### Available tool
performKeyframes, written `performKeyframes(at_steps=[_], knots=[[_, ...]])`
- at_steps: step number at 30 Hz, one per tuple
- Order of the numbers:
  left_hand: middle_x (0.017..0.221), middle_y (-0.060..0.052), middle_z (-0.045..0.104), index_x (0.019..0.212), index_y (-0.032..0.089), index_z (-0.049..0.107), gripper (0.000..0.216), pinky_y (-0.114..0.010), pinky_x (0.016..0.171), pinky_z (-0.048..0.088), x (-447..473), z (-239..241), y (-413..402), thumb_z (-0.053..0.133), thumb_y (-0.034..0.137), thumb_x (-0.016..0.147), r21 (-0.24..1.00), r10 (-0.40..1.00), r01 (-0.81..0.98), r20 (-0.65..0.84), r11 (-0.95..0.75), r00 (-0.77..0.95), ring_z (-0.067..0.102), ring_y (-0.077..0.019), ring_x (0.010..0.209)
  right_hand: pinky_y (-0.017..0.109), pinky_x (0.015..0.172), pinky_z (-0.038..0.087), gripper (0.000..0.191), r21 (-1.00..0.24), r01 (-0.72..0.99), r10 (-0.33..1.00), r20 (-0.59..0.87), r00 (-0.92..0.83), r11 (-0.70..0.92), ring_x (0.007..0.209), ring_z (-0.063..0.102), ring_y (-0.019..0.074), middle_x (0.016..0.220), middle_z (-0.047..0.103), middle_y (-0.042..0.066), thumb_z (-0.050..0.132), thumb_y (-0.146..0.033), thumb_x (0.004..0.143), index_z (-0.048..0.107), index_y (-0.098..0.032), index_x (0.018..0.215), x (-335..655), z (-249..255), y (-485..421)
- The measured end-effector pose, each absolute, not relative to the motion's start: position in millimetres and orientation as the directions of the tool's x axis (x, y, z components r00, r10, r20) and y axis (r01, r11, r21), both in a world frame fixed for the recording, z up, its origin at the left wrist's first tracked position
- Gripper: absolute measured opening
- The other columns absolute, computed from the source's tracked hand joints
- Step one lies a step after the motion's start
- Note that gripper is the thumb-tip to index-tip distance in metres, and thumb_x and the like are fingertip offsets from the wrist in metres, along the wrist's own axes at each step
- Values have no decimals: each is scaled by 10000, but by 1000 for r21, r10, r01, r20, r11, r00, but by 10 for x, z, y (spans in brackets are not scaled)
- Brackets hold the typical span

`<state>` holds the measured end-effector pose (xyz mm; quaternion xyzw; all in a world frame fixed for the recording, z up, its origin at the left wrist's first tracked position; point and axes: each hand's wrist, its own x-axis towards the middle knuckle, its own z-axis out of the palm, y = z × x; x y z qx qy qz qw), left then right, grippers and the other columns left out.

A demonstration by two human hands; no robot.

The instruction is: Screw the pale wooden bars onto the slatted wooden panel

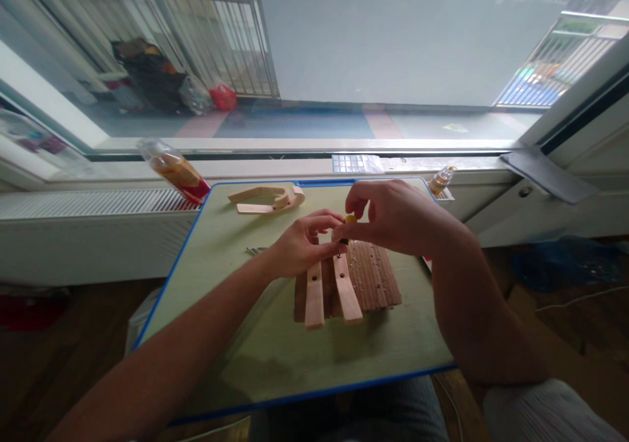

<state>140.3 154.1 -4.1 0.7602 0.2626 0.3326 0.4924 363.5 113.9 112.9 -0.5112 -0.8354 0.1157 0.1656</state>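
Note:
My left hand (302,245) and my right hand (388,216) meet over a brown slatted wooden panel (376,275) on a small green table (221,245). Two pale wooden strips with holes (314,298) lie across the panel. My right hand pinches a small tool with a yellow top (349,219), its dark tip pointing down at the right strip (346,291). My left fingers are pinched next to that tip, steadying something too small to make out.
Curved pale wooden parts (268,200) lie at the table's far side. A few metal screws (255,251) sit left of my hands. A bottle with a red label (174,170) leans on the windowsill; a small bottle (441,181) stands at the far right corner.

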Motion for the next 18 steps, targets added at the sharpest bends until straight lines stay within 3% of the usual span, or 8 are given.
performKeyframes(at_steps=[3, 6, 18], knots=[[1231, -89, 720, 1017, 208, 815, 238, -384, 977, 521, 1404, -43, 1543, 871, 394, 880, 920, 735, 76, 256, -385, 627, 658, -244, 1135, 305, 729, 429, 274, -418, 732, 835, 147, -530, 538, 827, 696, 162, 1000, 811, 11, 761, -376, 902, 801, -241, 1137, 3698, 1149, 1140], [1183, -81, 714, 986, 197, 809, 245, -387, 972, 518, 1401, -49, 1545, 877, 402, 873, 914, 744, 103, 249, -391, 620, 656, -226, 1071, 297, 747, 446, 228, -423, 698, 802, 136, -582, 578, 837, 707, 156, 1014, 826, 12, 695, -251, 914, 822, -235, 1102, 3722, 1164, 1142], [1244, -81, 740, 1045, 224, 816, 247, -406, 1003, 519, 1386, -53, 1551, 878, 389, 872, 905, 732, 117, 248, -408, 635, 681, -245, 1126, 309, 709, 429, 228, -401, 782, 871, 94, -482, 476, 802, 694, 171, 927, 813, 19, 692, -259, 876, 833, -234, 1053, 3646, 1193, 1097]])
